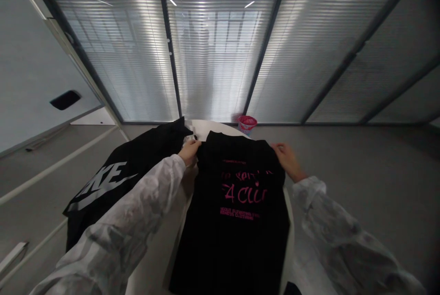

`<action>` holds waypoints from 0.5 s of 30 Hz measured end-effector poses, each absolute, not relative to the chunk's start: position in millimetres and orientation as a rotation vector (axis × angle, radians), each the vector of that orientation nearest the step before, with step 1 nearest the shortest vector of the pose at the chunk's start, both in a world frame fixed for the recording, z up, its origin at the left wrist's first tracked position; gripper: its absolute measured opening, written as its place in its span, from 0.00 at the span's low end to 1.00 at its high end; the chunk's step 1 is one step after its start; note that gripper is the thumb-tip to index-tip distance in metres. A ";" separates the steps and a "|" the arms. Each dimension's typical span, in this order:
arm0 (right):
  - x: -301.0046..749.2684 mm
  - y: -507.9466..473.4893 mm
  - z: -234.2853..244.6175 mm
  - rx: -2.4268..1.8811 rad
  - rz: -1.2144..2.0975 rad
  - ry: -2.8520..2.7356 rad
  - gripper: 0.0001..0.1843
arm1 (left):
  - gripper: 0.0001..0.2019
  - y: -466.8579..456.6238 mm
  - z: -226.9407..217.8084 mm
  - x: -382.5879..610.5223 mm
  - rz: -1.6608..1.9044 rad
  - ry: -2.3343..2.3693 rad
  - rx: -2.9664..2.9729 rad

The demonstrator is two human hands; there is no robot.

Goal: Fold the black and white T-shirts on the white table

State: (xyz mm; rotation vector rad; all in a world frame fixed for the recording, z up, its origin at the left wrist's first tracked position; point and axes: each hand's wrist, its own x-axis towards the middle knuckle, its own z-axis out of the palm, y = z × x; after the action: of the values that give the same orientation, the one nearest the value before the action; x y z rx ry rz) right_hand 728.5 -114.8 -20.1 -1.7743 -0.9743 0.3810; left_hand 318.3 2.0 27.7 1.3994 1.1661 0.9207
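Observation:
A black T-shirt [237,244] with pink lettering lies spread over a white table, its upper end toward the wall. My left hand [189,152] pinches the shirt's upper left edge, fingers closed. At the opposite upper corner my right hand [288,160] has thumb and fingers together on the fabric; it is slightly blurred. Left of the shirt, a black garment or bag [127,157] with grey Nike lettering drapes over the table's side. A small pale, crumpled item [189,139] sits just beyond my left hand, too small to make out.
The white table [206,126] has a rounded far edge. Beyond it a red and blue basket [246,123] stands on the grey floor near glass partitions with blinds [213,66]. White rails [55,166] run along the left. A dark bit of fabric [291,288] shows at the bottom.

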 end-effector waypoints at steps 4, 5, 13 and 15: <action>704.6 -121.8 -19.1 -2.198 0.288 -1.566 0.44 | 0.17 -9.3 27.1 319.2 0.776 1.193 1.582; 700.0 -121.4 -17.1 -2.263 0.270 -1.668 0.43 | 0.19 -12.6 28.1 318.6 0.687 1.212 1.731; 661.9 -105.8 29.2 -1.998 0.339 -1.971 0.12 | 0.14 -21.8 59.5 301.6 0.161 1.129 2.592; 645.8 -106.4 52.8 -1.813 0.435 -1.836 0.17 | 0.18 -20.3 81.2 280.5 0.468 1.021 2.444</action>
State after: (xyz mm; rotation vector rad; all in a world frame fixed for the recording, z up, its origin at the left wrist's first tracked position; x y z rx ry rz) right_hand 645.8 -106.4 52.8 -1.8129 -1.8359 0.4350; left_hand 280.5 -20.3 81.2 2.4437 1.0213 0.4677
